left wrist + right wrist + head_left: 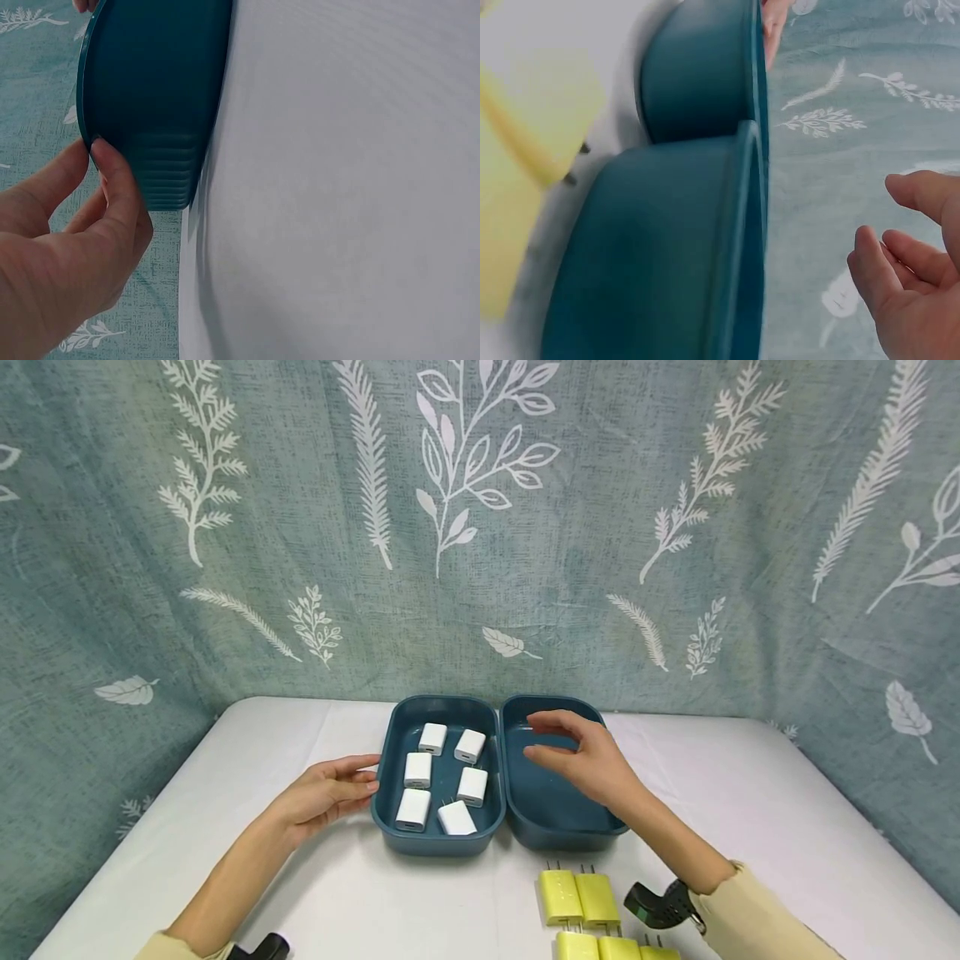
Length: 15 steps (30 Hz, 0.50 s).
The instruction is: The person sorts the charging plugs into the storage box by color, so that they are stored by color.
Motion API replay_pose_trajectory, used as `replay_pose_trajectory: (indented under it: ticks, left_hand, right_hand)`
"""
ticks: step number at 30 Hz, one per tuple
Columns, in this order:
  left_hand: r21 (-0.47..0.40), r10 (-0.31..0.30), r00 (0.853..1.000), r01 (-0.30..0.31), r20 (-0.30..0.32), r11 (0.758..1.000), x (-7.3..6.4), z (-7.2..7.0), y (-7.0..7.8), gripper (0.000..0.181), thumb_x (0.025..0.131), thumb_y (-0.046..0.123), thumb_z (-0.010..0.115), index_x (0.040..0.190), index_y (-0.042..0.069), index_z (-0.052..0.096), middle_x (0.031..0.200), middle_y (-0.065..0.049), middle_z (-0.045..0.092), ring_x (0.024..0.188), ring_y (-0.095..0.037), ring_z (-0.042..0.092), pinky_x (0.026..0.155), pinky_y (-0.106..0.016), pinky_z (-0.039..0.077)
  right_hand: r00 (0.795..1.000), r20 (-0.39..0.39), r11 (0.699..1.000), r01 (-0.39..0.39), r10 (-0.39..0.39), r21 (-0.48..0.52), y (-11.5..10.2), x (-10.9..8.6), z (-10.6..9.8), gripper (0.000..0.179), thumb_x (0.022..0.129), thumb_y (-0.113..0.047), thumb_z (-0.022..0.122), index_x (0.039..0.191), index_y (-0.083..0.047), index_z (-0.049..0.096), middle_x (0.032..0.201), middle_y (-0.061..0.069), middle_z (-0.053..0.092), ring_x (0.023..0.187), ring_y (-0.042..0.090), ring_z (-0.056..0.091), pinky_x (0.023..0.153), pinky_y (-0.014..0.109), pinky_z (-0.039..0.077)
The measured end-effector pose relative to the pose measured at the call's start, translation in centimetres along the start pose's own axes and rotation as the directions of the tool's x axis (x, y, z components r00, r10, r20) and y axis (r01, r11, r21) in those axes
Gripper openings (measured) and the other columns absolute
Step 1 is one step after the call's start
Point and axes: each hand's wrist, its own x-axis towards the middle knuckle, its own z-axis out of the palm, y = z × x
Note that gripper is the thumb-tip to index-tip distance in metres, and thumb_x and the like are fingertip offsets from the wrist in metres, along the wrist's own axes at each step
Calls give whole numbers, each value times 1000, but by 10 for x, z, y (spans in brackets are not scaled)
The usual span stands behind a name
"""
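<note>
My left hand (322, 793) is at the left side of a dark blue bin (438, 845); in the left wrist view its thumb and fingers pinch the bin's rim (82, 82). Several white charger plugs (417, 770) lie in that bin. Over a second dark blue bin (555, 802), right beside the first, hovers my right hand (585, 756), thumb and fingers apart with nothing between them. No plug shows in the visible part of this second bin; my hand and forearm cover some of it. The right wrist view shows the same hand (915, 270) above the rim.
Several yellow charger plugs (561, 897) with upward-pointing prongs lie in rows on the white tablecloth (450, 910), before the right bin. The nearest are cut off by the frame's lower edge. A patterned green curtain (480, 627) hangs behind the table.
</note>
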Motion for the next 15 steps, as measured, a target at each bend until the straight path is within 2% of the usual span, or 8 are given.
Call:
replay_pose_trajectory:
  ticks: [6, 11, 15]
  left_hand:
    - [22, -5, 1000, 5, -19, 1000, -1, 1, 1, 58, 93, -5, 61, 146, -12, 36, 100, -6, 63, 91, -15, 65, 86, -28, 55]
    - [31, -1, 1000, 2, -26, 1000, -1, 1, 1, 58, 93, -5, 61, 146, -12, 37, 101, -7, 63, 92, -15, 66, 86, -29, 55]
    - [40, -4, 1000, 5, -26, 999, 0, 1, 1, 58, 93, -4, 61, 146, -12, 37, 101, -7, 61, 91, -15, 65, 86, -29, 55]
  right_hand:
    - [999, -1, 999, 35, -35, 3, -7, -34, -26, 45, 91, -19, 74, 132, -8, 60, 132, 12, 59, 112, 23, 64, 89, 28, 54]
    - [1000, -14, 1000, -1, 1, 29, -13, -68, -43, 44, 92, -19, 73, 132, -9, 59, 133, 12, 57, 111, 20, 65, 87, 29, 55]
    - [999, -29, 1000, -19, 19, 6, -12, -94, -53, 43, 92, -18, 73, 132, -11, 60, 133, 13, 57, 108, 15, 66, 85, 29, 56]
